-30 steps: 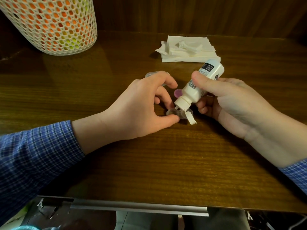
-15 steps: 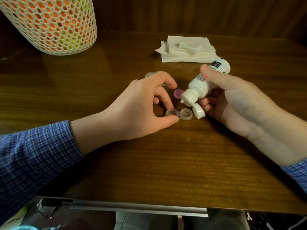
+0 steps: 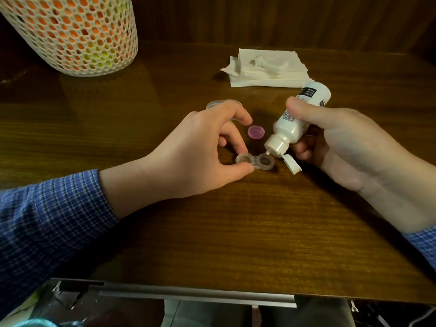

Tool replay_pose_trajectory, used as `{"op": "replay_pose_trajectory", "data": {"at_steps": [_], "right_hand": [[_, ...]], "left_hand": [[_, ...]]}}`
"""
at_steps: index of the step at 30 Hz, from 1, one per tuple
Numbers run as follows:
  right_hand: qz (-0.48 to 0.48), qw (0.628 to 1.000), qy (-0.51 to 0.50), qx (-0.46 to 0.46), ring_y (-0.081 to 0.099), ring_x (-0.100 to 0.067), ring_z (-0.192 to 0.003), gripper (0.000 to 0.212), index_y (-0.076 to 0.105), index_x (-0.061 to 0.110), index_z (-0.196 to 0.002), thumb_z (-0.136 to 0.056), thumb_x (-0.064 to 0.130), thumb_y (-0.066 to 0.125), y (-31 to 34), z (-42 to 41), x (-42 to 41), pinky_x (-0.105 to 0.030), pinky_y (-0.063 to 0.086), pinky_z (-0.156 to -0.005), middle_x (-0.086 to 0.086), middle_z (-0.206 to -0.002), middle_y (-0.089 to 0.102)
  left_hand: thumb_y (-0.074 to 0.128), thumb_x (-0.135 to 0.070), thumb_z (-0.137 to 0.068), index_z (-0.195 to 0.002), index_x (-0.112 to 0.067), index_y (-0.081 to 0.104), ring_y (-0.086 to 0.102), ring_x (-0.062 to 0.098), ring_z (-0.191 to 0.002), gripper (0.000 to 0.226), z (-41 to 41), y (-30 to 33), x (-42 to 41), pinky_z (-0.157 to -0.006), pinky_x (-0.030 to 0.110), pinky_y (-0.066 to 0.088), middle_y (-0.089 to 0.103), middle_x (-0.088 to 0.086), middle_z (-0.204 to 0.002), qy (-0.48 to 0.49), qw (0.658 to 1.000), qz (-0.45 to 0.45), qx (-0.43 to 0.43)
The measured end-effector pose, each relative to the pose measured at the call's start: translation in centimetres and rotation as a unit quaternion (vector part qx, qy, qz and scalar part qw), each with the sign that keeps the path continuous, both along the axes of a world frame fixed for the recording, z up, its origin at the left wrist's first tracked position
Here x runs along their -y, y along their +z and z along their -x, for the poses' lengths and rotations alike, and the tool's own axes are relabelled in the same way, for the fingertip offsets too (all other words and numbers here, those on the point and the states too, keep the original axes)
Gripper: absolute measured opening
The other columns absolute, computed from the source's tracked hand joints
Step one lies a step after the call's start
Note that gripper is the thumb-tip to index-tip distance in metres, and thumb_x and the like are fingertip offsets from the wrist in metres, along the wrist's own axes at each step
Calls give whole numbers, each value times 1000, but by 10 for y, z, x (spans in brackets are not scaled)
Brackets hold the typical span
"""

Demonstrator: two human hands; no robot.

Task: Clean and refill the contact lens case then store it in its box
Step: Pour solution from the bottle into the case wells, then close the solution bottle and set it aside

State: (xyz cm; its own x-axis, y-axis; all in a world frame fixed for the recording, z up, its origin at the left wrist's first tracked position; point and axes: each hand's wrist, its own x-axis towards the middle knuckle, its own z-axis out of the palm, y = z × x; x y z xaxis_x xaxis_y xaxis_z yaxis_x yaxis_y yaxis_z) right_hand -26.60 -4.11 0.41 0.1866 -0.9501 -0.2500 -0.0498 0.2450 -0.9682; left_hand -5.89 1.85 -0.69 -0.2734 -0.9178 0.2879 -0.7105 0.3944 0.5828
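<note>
A clear two-well contact lens case (image 3: 256,161) lies uncapped on the wooden table (image 3: 236,232). My left hand (image 3: 200,152) pinches its left well between thumb and fingers. My right hand (image 3: 342,142) grips a white solution bottle (image 3: 297,119), tilted nozzle-down, its flip cap (image 3: 292,164) hanging open. The nozzle tip sits just above the right well's far rim. A pink lens-case cap (image 3: 256,132) lies behind the case. A clear plastic piece (image 3: 213,104) shows behind my left hand, mostly hidden.
A stack of white tissues (image 3: 269,69) with a crumpled one on top lies at the back. A white mesh basket (image 3: 75,34) holding orange and yellow things stands at the back left. The table's front edge has a metal strip (image 3: 188,291).
The bottle lifted off the case, swung up to the right, then tipped back down so its nozzle is over the right well. My left hand kept its hold on the case.
</note>
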Motion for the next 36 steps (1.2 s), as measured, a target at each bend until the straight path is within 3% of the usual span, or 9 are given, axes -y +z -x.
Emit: {"op": "replay_pose_trajectory", "data": {"at_steps": [7, 11, 17, 21, 24, 27, 29, 32, 36], "right_hand": [[-13, 1000, -14, 14, 55, -9, -51, 39, 70, 12, -109, -85, 42, 78, -2, 1, 2, -20, 46, -46, -13, -102, 76], [-64, 991, -61, 102, 56, -10, -49, 39, 64, 15, -115, -86, 39, 77, 1, 2, 8, -22, 48, -47, -8, -88, 67], [-140, 953, -14, 268, 56, -21, -94, 49, 59, 13, -133, -87, 26, 71, 3, 9, 11, -22, 49, -53, -15, -97, 70], [-193, 915, 35, 353, 52, -16, -96, 52, 56, 10, -133, -84, 22, 69, 5, 10, 7, -20, 51, -57, -17, -101, 66], [-219, 882, 93, 407, 57, -16, -95, 40, 56, 10, -128, -90, 22, 64, 6, 9, 2, -18, 48, -90, -15, -95, 67], [-214, 869, 116, 430, 53, -21, -114, 38, 59, 7, -131, -96, 22, 58, 6, 10, -1, -25, 22, -123, -16, -96, 71], [-211, 854, 114, 461, 59, -16, -105, 41, 58, 8, -137, -99, 24, 56, 9, 10, -1, -23, 37, -115, -17, -109, 73], [-203, 844, 97, 486, 63, -12, -81, 47, 54, 9, -141, -96, 23, 59, 12, 15, 3, -17, 54, -72, -17, -124, 67], [-202, 847, 101, 481, 62, -15, -66, 49, 50, 10, -142, -96, 22, 60, 11, 14, 1, -21, 55, -64, -18, -104, 69]], "left_hand": [[85, -33, -80, -133, -16, 57, 70, -2, -93, 62, 0, 0, 1, -91, 12, 50, 77, -15, -91, 0, 1000, 6, 0], [86, -31, -80, -133, -15, 57, 71, -1, -93, 62, -1, -2, 1, -90, 15, 51, 77, -14, -91, -7, 1000, 10, -5], [85, -36, -79, -134, -17, 56, 71, -1, -95, 65, -1, -4, 3, -88, 19, 53, 76, -14, -93, -25, 1000, -3, -18], [79, -53, -74, -138, -19, 52, 65, 6, -99, 77, 1, -1, 1, -86, 25, 55, 69, -14, -104, -8, 999, 50, -21], [80, -54, -74, -139, -13, 49, 63, 12, -98, 83, 9, 4, 4, -80, 16, 48, 65, -10, -111, 19, 988, 139, -69], [86, -40, -77, -139, -5, 45, 66, 20, -94, 82, 25, 8, 11, -78, 19, 49, 67, -3, -110, 23, 971, 190, -146], [85, -36, -79, -140, -5, 43, 65, 26, -91, 80, 36, 10, 15, -77, 29, 53, 68, -2, -108, 32, 961, 198, -188], [76, -37, -85, -138, -9, 43, 65, 24, -86, 70, 51, 13, 18, -73, 31, 56, 69, -3, -105, 53, 949, 192, -246], [72, -31, -90, -130, -17, 47, 64, 11, -80, 50, 68, 23, 25, -59, 13, 52, 64, 0, -102, 112, 916, 174, -344]]}}
